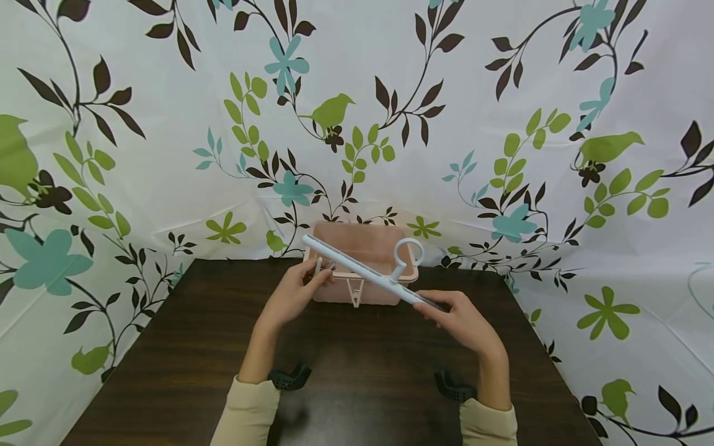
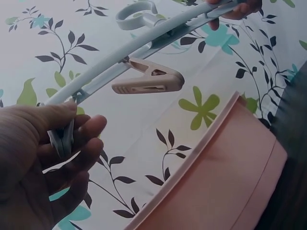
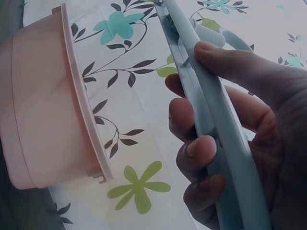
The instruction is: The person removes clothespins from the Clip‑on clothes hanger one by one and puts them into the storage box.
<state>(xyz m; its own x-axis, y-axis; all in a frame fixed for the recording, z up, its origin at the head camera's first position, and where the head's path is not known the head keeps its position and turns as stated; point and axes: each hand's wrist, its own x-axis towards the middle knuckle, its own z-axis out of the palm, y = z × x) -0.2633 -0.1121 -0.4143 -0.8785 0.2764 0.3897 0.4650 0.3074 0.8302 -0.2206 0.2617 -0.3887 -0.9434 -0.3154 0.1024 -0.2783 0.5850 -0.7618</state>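
A white hanger bar (image 1: pixel 362 269) with a ring hook (image 1: pixel 407 253) is held slanting above the dark table (image 1: pixel 167 371). My right hand (image 1: pixel 435 310) grips its lower right end, fingers curled round the bar (image 3: pixel 216 143). My left hand (image 1: pixel 319 272) pinches a pale grey clip (image 2: pixel 62 139) just under the bar's left part (image 2: pixel 96 79). A pink clothespin (image 2: pixel 148 81) hangs from the middle of the bar (image 1: pixel 354 292). Behind the hands stands a pink plastic basin (image 1: pixel 362 248).
The basin (image 3: pixel 48 105) sits at the table's far edge against a white curtain printed with leaves and birds (image 1: pixel 502 124). The curtain also closes in both sides of the table. Black wrist mounts (image 1: pixel 290 378) show near my sleeves.
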